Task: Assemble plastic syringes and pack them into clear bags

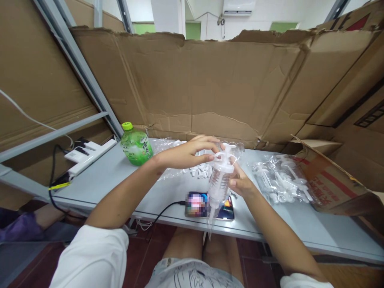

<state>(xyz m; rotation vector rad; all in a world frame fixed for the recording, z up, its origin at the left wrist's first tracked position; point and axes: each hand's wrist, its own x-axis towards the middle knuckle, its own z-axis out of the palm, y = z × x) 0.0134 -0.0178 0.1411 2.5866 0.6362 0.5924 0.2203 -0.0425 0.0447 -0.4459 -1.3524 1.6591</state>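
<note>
A clear plastic syringe-like dispenser [219, 186] with a white cap, finger rings and plunger is held up over the front of the table, its pointed nozzle tilted down. My right hand [240, 178] wraps round the barrel from the right, thumb in front. At the top, my left hand [199, 152] pinches the white ring by the cap between thumb and fingers. Behind the nozzle lies a phone [196, 205] with its screen lit and a black cable plugged in. Small white plastic parts [201, 171] are scattered beyond it, below my left wrist.
A green bottle [136, 146] stands at the back left, near a white power strip [90, 158]. Bagged plastic dispensers [282, 180] lie at right beside an opened cardboard box [333, 180]. Clear barrels [238, 149] sit behind my hands. A cardboard wall [210, 84] closes off the back.
</note>
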